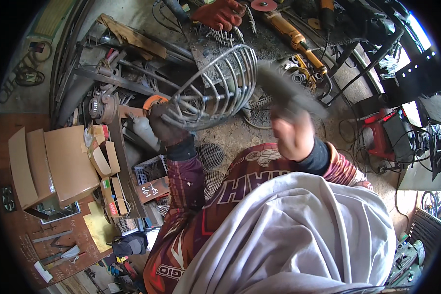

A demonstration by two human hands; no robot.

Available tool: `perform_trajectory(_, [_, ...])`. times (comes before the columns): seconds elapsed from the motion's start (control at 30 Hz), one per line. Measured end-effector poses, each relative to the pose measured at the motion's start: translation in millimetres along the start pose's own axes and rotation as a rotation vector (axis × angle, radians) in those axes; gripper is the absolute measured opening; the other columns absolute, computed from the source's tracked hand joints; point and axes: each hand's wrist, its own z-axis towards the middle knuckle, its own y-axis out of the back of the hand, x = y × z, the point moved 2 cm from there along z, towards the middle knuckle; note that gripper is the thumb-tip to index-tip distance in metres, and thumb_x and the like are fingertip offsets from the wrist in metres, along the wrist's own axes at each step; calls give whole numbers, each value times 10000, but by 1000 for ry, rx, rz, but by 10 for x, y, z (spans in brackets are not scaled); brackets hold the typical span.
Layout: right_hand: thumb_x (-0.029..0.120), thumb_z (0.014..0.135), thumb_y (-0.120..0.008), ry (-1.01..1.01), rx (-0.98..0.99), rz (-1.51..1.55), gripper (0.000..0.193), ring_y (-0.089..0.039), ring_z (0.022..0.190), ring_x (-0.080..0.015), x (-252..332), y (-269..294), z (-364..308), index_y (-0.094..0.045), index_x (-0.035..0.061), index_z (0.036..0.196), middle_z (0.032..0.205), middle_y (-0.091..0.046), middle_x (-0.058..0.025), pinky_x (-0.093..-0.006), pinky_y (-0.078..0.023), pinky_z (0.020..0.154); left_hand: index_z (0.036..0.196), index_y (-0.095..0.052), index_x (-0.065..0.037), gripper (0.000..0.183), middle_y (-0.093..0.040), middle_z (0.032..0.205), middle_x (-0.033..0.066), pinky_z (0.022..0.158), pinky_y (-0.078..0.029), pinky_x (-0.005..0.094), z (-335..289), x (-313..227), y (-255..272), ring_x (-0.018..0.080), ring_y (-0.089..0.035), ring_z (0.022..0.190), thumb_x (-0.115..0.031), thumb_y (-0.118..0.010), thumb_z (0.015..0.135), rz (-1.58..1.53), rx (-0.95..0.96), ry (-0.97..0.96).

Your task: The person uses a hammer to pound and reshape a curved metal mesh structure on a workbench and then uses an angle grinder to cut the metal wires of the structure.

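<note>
My left hand (167, 128), in a dark glove, grips the near end of a curved cage (215, 93) of welded metal rods. The cage tilts up and away, its far rim close to the workbench (206, 51). Bare and closed, my right hand (295, 136) holds a dark grey tool (291, 95) just right of the cage. Motion smears this tool, so its kind cannot be made out. A gap shows between the tool and the cage's rods.
On the workbench lie a red work glove (220, 15) and a yellow angle grinder (286, 30). Cardboard boxes (71, 159) stand at left. More wire cages (209, 156) sit on the floor below my left arm. A red stool (379, 137) and cables are at right.
</note>
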Motion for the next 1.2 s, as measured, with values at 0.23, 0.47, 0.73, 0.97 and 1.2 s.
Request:
perform_trajectory(0.23, [400, 1002, -469, -117, 93, 57, 422, -535, 622, -310, 27, 122, 78, -512, -20, 1005, 721, -530, -159, -387, -434, 606, 1038, -586, 15, 274, -635, 983, 139, 808, -547, 367, 4, 13, 56, 227, -634, 903, -209, -447, 961, 113, 266, -89])
perform_trajectory(0.47, [409, 989, -498, -255, 158, 28, 423, -541, 595, -324, -26, 33, 1, -502, -9, 931, 675, -521, -162, -409, -427, 578, 990, -592, 2, 216, -654, 905, 158, 685, -581, 401, -90, 72, -6, 273, -664, 763, -168, -495, 902, 128, 327, -170])
perform_trajectory(0.73, [467, 1000, -432, 14, -172, 303, 470, -418, 483, -76, 223, 111, 7, -522, 6, 991, 659, -514, -25, -234, -327, 445, 967, -587, -48, 200, -657, 843, 140, 597, -603, 406, -202, -3, -232, 285, -676, 683, -134, -577, 786, 128, 33, -74])
perform_trajectory(0.97, [400, 994, -483, -210, 267, -20, 467, -540, 610, -254, -10, 83, 2, -502, -44, 1136, 701, -517, -126, -398, -436, 592, 1046, -583, -8, 255, -655, 935, 137, 670, -595, 411, -162, -68, -319, 255, -658, 809, -148, -587, 833, -622, 107, 643])
perform_trajectory(1.2, [422, 1001, -458, -255, 197, 183, 450, -526, 594, -265, -59, 170, -62, -514, -22, 1047, 703, -525, -132, -367, -423, 581, 964, -623, -10, 216, -663, 902, 127, 740, -572, 434, 32, 44, 109, 266, -653, 812, -199, -538, 901, 192, 242, -117])
